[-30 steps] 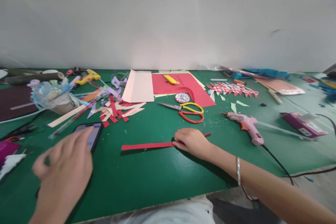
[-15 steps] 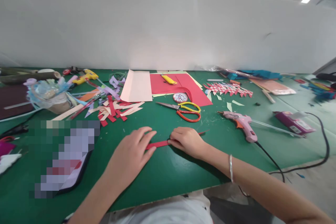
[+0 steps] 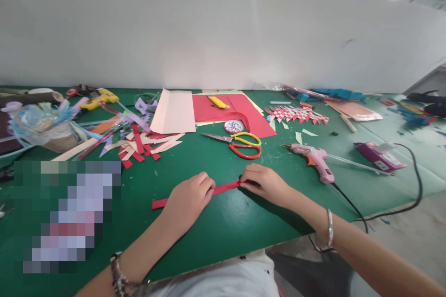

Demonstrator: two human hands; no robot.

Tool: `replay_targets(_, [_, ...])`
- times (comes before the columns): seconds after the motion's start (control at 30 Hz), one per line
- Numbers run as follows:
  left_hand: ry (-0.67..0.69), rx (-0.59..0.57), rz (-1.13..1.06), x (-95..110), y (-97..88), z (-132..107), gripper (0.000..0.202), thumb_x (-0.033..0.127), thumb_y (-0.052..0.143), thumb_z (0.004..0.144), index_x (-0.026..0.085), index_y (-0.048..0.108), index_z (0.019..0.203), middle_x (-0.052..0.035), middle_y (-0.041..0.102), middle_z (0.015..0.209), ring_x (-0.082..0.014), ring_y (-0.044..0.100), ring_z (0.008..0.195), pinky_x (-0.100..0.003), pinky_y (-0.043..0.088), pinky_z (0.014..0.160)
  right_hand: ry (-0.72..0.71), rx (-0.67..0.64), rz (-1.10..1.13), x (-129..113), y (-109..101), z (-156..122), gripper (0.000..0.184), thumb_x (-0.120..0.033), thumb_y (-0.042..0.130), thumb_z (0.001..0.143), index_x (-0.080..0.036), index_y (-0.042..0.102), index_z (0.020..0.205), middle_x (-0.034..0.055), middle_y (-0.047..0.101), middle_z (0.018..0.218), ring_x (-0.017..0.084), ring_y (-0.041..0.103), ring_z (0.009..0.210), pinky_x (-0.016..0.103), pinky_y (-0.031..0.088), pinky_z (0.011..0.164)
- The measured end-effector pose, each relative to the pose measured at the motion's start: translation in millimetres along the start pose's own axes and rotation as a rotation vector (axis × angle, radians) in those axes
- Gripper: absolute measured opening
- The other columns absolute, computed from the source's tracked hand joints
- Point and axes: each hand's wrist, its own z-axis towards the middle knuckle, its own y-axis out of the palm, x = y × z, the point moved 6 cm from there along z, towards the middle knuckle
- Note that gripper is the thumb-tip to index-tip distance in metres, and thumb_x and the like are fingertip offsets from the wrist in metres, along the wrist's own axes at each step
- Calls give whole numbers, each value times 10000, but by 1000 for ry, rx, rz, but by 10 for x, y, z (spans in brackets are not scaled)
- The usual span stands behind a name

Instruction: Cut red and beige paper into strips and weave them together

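Note:
A narrow red paper strip (image 3: 226,188) runs across the green table in front of me, its left end lying beyond my left hand. Bent over its middle, my left hand (image 3: 191,197) has its fingers closed on the strip. My right hand (image 3: 263,182) pinches the strip's right end between thumb and fingers. Just behind my hands lie scissors (image 3: 245,145) with yellow and red handles, blades pointing left. To the right of my right hand rests a pink glue gun (image 3: 315,160) with an orange trigger.
Red and pale pink strips (image 3: 148,146) are heaped at the left. Red card (image 3: 256,111) bears a yellow cutter (image 3: 219,102) and a round tin of pins (image 3: 233,126). A woven paper piece (image 3: 298,114) lies back right, a purple box (image 3: 378,156) nearer. The table edge (image 3: 216,271) is close to me.
My left hand has closed over the strip from an open, spread pose, and the strip now extends left past it. My right hand has moved slightly right to the strip's end.

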Motion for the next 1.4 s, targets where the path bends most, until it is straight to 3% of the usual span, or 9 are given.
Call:
replay_targets(0.23, [123, -6, 38, 211, 35, 136, 253, 280, 397, 897, 174, 595, 781, -29, 596, 799, -170, 532, 793, -277, 392, 661, -20, -7, -40, -154, 153, 79, 217, -274, 420, 891, -170, 587, 799, 47, 587, 745, 138, 510, 725, 234, 403, 655])
replay_targets(0.43, [53, 36, -44, 68, 41, 82, 248, 288, 416, 894, 186, 605, 771, -8, 604, 769, -146, 540, 762, -257, 371, 637, 36, 3, 30, -77, 100, 27, 186, -277, 463, 872, -172, 597, 798, 47, 593, 768, 139, 522, 749, 241, 414, 677])
replay_targets(0.73, [-84, 11, -168, 1, 12, 59, 229, 313, 460, 861, 219, 635, 748, 20, 640, 787, -127, 577, 763, -232, 354, 595, 152, 25, 167, 107, -22, -52, 186, -282, 518, 841, -167, 559, 700, 25, 568, 716, 119, 511, 697, 235, 412, 659])
replay_targets(0.93, [-143, 13, -214, -51, 47, 61, 204, 324, 473, 843, 221, 611, 734, 31, 620, 767, -112, 554, 686, -221, 323, 534, 206, 52, 90, 199, 28, -43, 239, -310, 548, 818, -161, 509, 636, 3, 503, 644, 107, 451, 620, 216, 360, 573])
replay_targets(1.23, [-91, -10, -105, -6, 64, 73, 163, 289, 444, 864, 217, 587, 828, 16, 593, 805, -102, 538, 627, -216, 343, 536, 184, 56, -148, 216, 51, -63, 264, -345, 521, 830, -174, 488, 632, 10, 496, 645, 125, 436, 644, 231, 330, 587])
replay_targets(1.4, [-56, -13, -32, 18, 62, 82, 177, 306, 422, 879, 238, 582, 913, 14, 604, 827, -109, 574, 681, -206, 358, 546, 194, 73, -158, 240, 32, -97, 222, -295, 507, 834, -177, 495, 645, 21, 504, 672, 138, 436, 669, 247, 355, 625])
